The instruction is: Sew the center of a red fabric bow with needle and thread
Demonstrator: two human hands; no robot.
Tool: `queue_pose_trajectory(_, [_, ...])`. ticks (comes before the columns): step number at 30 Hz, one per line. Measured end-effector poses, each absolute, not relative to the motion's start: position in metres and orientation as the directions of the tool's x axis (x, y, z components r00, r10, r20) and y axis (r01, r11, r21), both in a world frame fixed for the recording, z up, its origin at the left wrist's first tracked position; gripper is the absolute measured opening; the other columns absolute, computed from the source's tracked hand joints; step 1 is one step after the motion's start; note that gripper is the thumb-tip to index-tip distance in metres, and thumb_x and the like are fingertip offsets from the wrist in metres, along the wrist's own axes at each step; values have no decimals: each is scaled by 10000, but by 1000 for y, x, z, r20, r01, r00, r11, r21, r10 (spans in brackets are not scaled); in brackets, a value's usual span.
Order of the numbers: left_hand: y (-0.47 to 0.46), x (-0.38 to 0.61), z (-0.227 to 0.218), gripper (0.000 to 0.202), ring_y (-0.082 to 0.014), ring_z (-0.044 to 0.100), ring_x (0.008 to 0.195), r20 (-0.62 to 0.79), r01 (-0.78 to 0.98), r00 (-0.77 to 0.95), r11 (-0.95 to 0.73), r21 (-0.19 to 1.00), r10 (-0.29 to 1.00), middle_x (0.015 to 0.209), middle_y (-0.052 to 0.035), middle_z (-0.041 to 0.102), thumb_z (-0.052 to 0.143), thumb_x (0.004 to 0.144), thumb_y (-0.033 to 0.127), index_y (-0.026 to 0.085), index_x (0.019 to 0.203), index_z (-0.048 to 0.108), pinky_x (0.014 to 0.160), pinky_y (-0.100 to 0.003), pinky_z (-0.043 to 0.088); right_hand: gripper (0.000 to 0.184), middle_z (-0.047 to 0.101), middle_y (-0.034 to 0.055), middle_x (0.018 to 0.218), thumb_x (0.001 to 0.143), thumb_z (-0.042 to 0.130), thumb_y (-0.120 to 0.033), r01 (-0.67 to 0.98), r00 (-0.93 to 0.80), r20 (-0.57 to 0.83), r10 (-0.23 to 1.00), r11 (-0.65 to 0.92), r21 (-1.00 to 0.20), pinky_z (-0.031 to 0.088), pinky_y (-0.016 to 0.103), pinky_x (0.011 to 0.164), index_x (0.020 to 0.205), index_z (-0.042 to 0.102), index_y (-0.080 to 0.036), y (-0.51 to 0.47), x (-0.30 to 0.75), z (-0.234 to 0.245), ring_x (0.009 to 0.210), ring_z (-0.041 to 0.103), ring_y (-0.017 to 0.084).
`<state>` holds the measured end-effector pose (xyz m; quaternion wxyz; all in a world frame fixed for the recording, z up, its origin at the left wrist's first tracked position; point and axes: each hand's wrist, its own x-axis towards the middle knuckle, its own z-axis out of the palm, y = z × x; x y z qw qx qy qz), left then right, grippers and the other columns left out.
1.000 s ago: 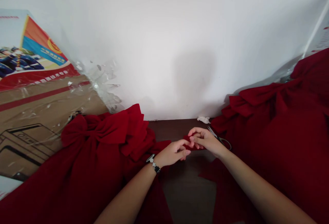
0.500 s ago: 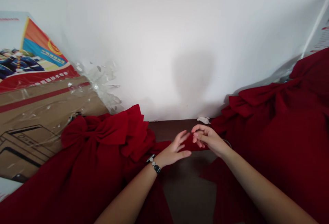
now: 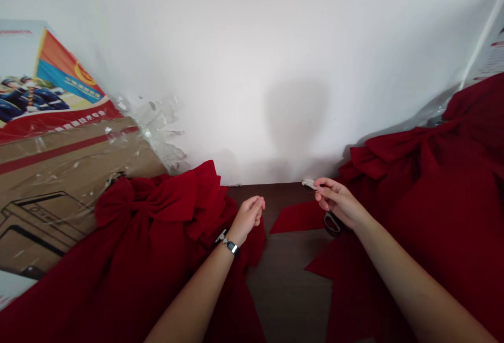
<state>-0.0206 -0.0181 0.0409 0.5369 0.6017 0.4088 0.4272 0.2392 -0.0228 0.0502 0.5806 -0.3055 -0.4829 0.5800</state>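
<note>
Left hand (image 3: 248,219) curled shut, right hand (image 3: 337,202) apparently pinching white scrap (image 3: 309,183); cardboard box (image 3: 66,175) leftward.

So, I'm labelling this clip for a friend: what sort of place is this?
Likely a small sewing workroom: large red cloth bows, a cut piece of red fabric on a dark table, and scissors beside it.

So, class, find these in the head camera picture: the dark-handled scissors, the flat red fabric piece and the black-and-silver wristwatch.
Dark-handled scissors (image 3: 332,222), head view: point on the finger-loop handle.
Flat red fabric piece (image 3: 299,217), head view: point on its middle.
Black-and-silver wristwatch (image 3: 232,248), head view: point on the black watch face.
</note>
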Motion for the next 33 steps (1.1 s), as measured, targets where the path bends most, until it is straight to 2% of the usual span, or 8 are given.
queue_pose_trajectory(7, [-17,-20,41,369,-63,199,431,96,138,277,-138,981,956,483,101,240,448,852,523,184,706,461,418,-201,176,240,611,-9,610,685,818,-330,-452,-131,250,959,167,-876,334,181,403,811,666,-192,-25,245,55,420,431,60])
queue_pose_trajectory(11, [-16,-20,39,376,-71,244,425,91,250,295,-168,954,951,469,90,270,464,846,513,171,703,528,428,-214,183,266,664,21,685,625,857,-360,-498,-49,249,967,192,-846,445,177,454,767,702,-198,-23,250,54,534,565,96])
queue_pose_trajectory(15, [-14,-20,35,358,-82,297,437,105,345,300,-211,915,948,472,76,311,463,853,478,168,714,575,454,-228,206,372,705,28,824,539,906,-357,-551,74,259,963,256,-794,520,164,553,841,734,-227,-19,255,53,716,650,124])
queue_pose_trajectory(19, [-11,-21,32,349,-93,297,444,121,407,302,-243,881,946,466,77,302,435,868,453,171,717,577,478,-243,221,323,683,0,784,573,896,-320,-576,253,341,906,424,-699,505,144,549,835,729,-232,-16,260,55,693,624,91])
queue_pose_trajectory(22, [-10,-21,31,343,-100,305,461,133,434,316,-268,860,939,473,73,306,422,871,428,172,693,565,503,-249,231,263,635,-26,740,630,867,-314,-594,302,407,862,505,-627,472,132,514,828,715,-228,-16,264,59,638,577,63])
queue_pose_trajectory(26, [-11,-19,31,341,-107,335,508,153,455,341,-305,837,928,510,58,355,425,859,408,165,669,572,544,-256,249,268,641,-26,833,623,873,-327,-600,324,416,850,525,-604,495,143,554,800,698,-227,-19,269,65,737,605,82])
queue_pose_trajectory(29, [-12,-19,32,348,-112,340,523,158,465,346,-316,827,925,522,53,363,421,852,408,163,654,570,558,-260,250,323,636,-31,774,576,900,-354,-618,345,386,856,516,-593,548,195,667,788,689,-231,-20,270,67,793,627,113])
queue_pose_trajectory(33, [-13,-19,33,345,-115,343,531,161,475,340,-316,821,927,540,49,372,411,847,402,165,644,558,563,-261,254,337,570,-57,677,593,897,-342,-646,350,400,847,527,-552,547,207,671,820,678,-223,-22,269,70,625,564,67])
